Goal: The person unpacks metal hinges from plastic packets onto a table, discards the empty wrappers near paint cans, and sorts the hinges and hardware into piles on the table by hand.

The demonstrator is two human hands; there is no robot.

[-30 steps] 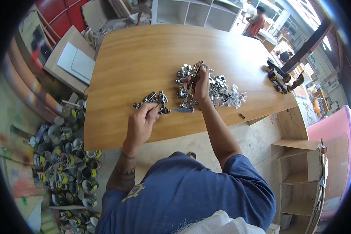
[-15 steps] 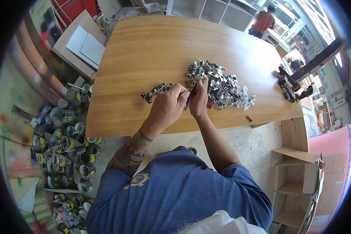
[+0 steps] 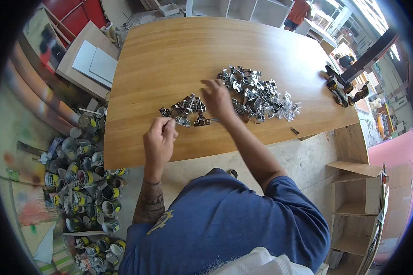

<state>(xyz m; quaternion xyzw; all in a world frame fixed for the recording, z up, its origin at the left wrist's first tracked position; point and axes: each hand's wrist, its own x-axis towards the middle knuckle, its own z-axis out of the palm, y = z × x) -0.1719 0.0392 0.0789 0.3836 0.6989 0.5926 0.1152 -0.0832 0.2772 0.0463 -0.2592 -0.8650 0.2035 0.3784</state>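
Metal cabinet hinges lie in a large heap (image 3: pixel 257 94) on the wooden table (image 3: pixel 165 50), with clear plastic bags (image 3: pixel 288 107) at its right end. A smaller group of hinges (image 3: pixel 188 106) is spread to the left. My left hand (image 3: pixel 159 140) is closed with curled fingers just in front of that group; whatever it may hold is hidden. Between the two groups is my right hand (image 3: pixel 218 98), slightly blurred, its fingers apart and nothing visible in them. One hinge (image 3: pixel 202 120) rests at the front of the smaller group, left of my right wrist.
Cordless drills (image 3: pixel 337 91) sit at the table's right end. A small dark bit (image 3: pixel 294 131) lies near the front edge. Several paint cans (image 3: pixel 80 176) crowd the floor at left. A wooden shelf unit (image 3: pixel 353 206) stands at right. A person (image 3: pixel 298 13) is at the back.
My hands have come apart from the hinge they were working on together. The left has drawn back toward the front left, and the right has opened. The smaller group has more hinges.
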